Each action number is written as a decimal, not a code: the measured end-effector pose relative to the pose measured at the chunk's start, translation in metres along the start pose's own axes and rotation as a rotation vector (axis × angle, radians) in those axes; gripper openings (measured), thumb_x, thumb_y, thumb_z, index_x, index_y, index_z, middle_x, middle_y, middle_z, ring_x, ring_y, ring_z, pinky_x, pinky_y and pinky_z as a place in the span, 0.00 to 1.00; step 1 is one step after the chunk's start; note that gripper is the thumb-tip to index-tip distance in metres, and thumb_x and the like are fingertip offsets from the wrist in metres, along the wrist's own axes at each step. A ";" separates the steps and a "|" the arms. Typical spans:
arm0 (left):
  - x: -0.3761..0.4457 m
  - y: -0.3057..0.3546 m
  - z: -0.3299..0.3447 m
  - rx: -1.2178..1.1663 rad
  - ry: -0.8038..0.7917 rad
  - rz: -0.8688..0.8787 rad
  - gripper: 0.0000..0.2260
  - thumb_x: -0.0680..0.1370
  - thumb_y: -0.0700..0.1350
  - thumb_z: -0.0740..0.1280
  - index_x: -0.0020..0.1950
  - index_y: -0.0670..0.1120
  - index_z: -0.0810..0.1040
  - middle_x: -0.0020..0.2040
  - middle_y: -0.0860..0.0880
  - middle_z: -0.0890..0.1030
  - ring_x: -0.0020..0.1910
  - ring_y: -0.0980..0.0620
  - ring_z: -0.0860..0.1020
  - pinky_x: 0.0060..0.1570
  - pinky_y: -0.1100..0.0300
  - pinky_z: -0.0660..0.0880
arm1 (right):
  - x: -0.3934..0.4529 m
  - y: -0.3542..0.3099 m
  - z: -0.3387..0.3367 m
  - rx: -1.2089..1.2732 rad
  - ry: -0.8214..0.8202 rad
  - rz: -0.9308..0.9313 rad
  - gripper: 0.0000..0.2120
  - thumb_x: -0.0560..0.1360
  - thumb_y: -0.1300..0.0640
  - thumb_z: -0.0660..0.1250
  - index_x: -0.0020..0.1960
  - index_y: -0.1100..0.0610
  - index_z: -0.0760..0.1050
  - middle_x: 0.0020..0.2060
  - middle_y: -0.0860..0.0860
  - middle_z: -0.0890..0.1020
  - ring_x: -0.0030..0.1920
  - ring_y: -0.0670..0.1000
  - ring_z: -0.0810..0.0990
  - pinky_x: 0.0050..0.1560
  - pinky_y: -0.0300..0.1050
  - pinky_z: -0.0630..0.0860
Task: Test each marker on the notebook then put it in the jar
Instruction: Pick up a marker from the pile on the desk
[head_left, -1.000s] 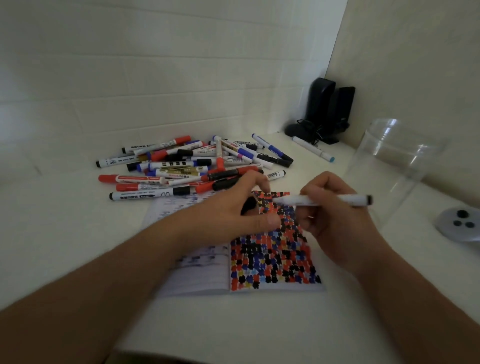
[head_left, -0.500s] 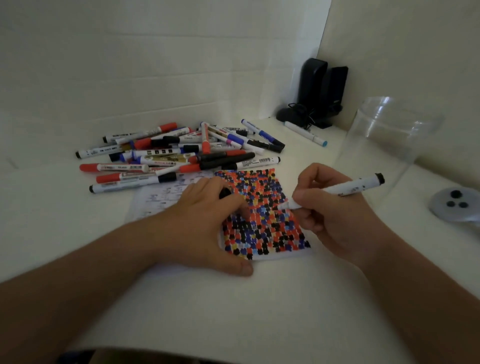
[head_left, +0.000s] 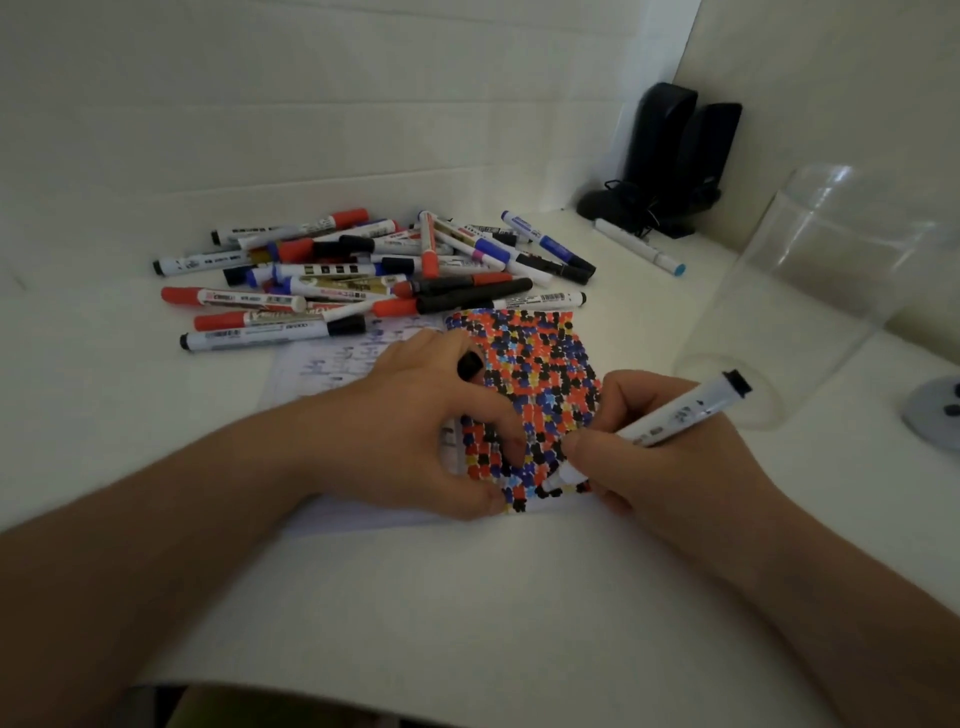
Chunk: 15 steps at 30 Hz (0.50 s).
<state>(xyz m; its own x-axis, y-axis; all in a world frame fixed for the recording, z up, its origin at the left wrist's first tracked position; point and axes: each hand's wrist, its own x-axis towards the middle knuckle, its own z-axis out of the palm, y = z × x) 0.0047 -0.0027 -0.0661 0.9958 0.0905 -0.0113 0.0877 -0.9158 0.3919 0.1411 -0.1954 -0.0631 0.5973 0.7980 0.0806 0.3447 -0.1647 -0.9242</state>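
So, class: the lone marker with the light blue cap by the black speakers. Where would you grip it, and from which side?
Grip the light-blue-capped marker around mid-barrel, coming from above. It lies flat on the table, apart from the pile, so its long sides are free. The speakers crowd its far end, so stay nearer the cap.

I am wearing the single camera on my head, and it is looking forward and steeply down at the notebook (head_left: 524, 395) lying close below on the tabletop (head_left: 467, 597). Its wide angle is taking in both my forearms nearer than the notebook, and the corner walls beyond the notebook.
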 end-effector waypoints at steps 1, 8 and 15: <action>0.001 0.000 0.000 0.002 -0.002 -0.003 0.18 0.68 0.69 0.71 0.56 0.73 0.76 0.53 0.61 0.61 0.57 0.54 0.62 0.57 0.55 0.64 | 0.000 -0.001 0.001 -0.015 -0.004 0.008 0.17 0.71 0.67 0.73 0.28 0.57 0.71 0.22 0.53 0.78 0.21 0.48 0.73 0.24 0.37 0.70; 0.000 0.001 0.001 0.023 0.002 -0.015 0.22 0.64 0.74 0.64 0.56 0.73 0.75 0.53 0.58 0.62 0.56 0.53 0.62 0.58 0.54 0.65 | 0.001 -0.003 0.004 -0.066 -0.007 0.055 0.15 0.71 0.68 0.74 0.30 0.62 0.72 0.23 0.56 0.79 0.20 0.47 0.74 0.24 0.36 0.70; 0.000 0.000 0.002 0.034 0.019 -0.001 0.21 0.64 0.74 0.65 0.56 0.74 0.75 0.54 0.64 0.60 0.56 0.55 0.62 0.55 0.63 0.60 | 0.002 -0.001 0.006 -0.097 -0.016 0.034 0.13 0.70 0.67 0.74 0.32 0.65 0.72 0.23 0.55 0.78 0.20 0.47 0.74 0.23 0.37 0.70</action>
<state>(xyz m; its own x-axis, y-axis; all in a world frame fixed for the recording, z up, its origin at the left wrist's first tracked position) 0.0049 -0.0033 -0.0676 0.9951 0.0985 0.0060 0.0897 -0.9286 0.3600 0.1378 -0.1908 -0.0645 0.5989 0.7997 0.0430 0.3935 -0.2470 -0.8855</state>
